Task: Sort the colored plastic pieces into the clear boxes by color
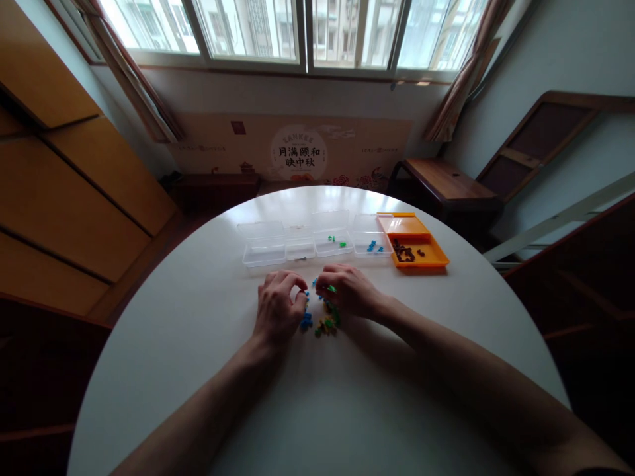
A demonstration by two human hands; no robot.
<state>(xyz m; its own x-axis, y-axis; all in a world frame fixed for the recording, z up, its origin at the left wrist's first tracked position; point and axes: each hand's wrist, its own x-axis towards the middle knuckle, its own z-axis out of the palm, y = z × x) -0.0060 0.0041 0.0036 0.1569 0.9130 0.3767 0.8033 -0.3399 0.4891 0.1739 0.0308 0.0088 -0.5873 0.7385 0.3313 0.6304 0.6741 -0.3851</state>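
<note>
The left hand (276, 305) rests on the round white desk (198, 344) with its fingers curled in and its fingertips pressed down at the left edge of a small heap of coloured pieces (321, 317); whether it has a piece pinched between them cannot be told. The right hand (348, 291) lies just right of the heap, knuckles up, fingers bent, and a green piece (331, 288) shows at its fingertips, so it looks closed on that one bit. The two hands nearly meet over the heap, which sits between them near the middle of the desk; blue, green and yellowish bits are visible, too small to tell their shape.

Beyond the heap, toward the window (302, 30), a row of open boxes stands side by side on the desk. Straight behind the heap is a clear box (331, 233) with a few green pieces in it. Right of that, another clear box (371, 237) holds some blue pieces. Furthest right in the row, an orange box (421, 258) with its lid folded back holds dark brown pieces. Behind and left of the heap are two more clear boxes (265, 246); their contents cannot be made out.

Farther behind the heap, past the desk's edge, a printed panel (298, 153) leans under the window, and a dark wooden side table (441, 180) stands to its right
</note>
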